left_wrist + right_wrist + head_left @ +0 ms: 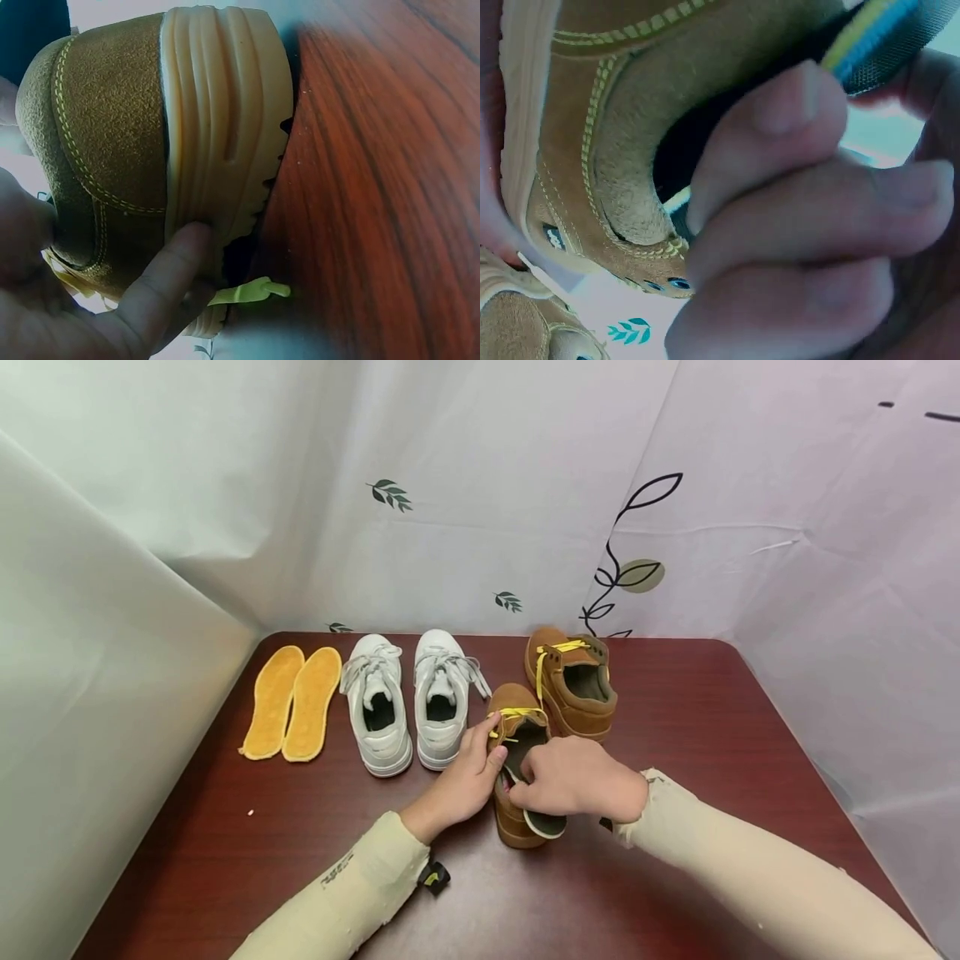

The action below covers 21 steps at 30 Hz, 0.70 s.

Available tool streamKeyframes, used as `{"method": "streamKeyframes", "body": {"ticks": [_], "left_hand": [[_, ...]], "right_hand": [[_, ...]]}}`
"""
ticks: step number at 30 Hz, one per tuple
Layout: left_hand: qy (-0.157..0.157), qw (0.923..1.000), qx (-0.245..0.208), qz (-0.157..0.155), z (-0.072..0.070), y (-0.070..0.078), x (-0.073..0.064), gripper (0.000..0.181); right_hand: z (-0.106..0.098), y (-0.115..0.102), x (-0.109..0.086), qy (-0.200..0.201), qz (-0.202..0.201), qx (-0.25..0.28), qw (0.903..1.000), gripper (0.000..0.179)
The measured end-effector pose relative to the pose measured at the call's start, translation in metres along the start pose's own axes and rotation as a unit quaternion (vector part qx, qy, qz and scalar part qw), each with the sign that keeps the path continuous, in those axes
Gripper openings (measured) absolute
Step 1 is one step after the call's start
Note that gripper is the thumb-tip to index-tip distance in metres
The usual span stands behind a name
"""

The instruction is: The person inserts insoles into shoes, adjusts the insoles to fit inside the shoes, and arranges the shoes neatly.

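Here, grips nearer brown shoe (513,818) with left hand (465,777), pinches insole (547,825) with right hand (572,777), at red wood-grained table (697,727) before leaf-printed cloth (450,543).

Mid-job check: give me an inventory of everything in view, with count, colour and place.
Loose insoles: two, orange, table's far left
White shoes: two, white, right of those insoles
Near brown shoe: one, brown, between the hands
Far brown shoe: one, brown, behind and right of the near one
Laces: yellow, on both brown shoes
Held insole: one, dark with pale edge, at the near brown shoe's opening
Speck: one, white, table's left
Table: one, red-brown, beneath
Cloth: pale, leaf-printed, around the table
Sleeves: two, cream, on the forearms
Left hand: one, bare, gripping the near brown shoe
Right hand: one, bare, pinching the held insole
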State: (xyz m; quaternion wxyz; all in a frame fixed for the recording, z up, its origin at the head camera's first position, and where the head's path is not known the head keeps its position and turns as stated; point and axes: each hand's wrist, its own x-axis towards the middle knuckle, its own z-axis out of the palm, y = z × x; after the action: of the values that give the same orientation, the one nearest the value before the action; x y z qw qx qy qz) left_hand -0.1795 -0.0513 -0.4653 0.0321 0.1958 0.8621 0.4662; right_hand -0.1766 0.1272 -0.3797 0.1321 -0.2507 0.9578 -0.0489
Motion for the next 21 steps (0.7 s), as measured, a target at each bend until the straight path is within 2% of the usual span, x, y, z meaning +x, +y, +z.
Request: {"method": "streamKeyframes", "body": {"ticks": [5,10,14,21], "left_hand": [[-0.003,1.0000,0.004,-0.008,0.000,0.000,0.001,0.057],[-0.005,0.9999,0.005,-0.012,0.000,0.000,0.000,0.057],[-0.006,0.9999,0.003,-0.007,-0.001,0.001,0.000,0.057],[-0.012,0.9999,-0.001,-0.005,-0.001,0.001,-0.002,0.058]], "right_hand": [[-0.001,0.002,0.006,0.018,-0.038,0.042,0.9982,0.043],[0.002,0.001,0.012,0.044,-0.023,0.054,0.9973,0.038],[0.005,-0.001,0.016,0.061,-0.008,0.039,0.9974,0.036],[0.007,-0.009,0.014,0.047,-0.006,-0.002,0.9989,0.037]]}}
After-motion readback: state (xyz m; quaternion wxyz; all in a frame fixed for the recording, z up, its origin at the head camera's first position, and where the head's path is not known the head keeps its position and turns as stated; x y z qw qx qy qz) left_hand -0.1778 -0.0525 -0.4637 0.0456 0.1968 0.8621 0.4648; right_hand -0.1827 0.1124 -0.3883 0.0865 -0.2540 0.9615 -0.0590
